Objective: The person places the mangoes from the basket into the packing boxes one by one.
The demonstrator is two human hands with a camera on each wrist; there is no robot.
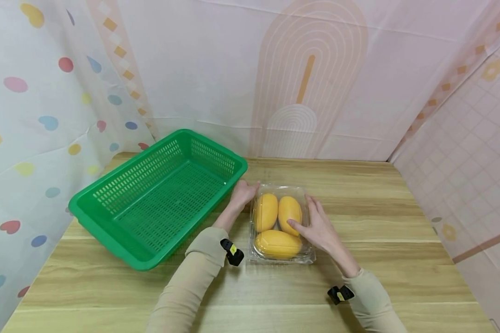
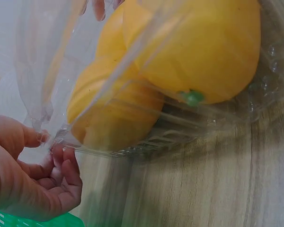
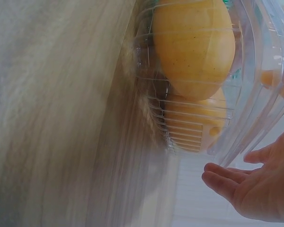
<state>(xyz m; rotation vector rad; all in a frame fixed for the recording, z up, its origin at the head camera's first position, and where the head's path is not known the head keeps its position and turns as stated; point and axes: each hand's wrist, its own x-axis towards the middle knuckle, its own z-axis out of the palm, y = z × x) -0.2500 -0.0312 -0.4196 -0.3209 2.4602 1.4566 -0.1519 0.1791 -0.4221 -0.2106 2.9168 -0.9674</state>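
Note:
In the head view a clear plastic clamshell box [image 1: 280, 187] lies on the table with three yellow mangoes [image 1: 278, 244] inside. One mango [image 2: 194, 47] shows a green stem end in the left wrist view. My left hand [image 1: 242, 193] is at the box's far left corner; its thumb and curled forefinger pinch the plastic rim there. Over the right side reaches my right hand [image 1: 318, 226], thumb on the clear lid [image 3: 255, 109] and fingers fairly straight along the far right edge. Whether the lid is fully closed I cannot tell.
A green plastic basket [image 1: 121, 240] with slotted walls stands to the left, close to my left forearm. The wooden table [image 1: 371, 199] ends at patterned cloth walls [image 1: 216, 69] at the back and sides. Each wrist wears a black strap [image 1: 232, 252].

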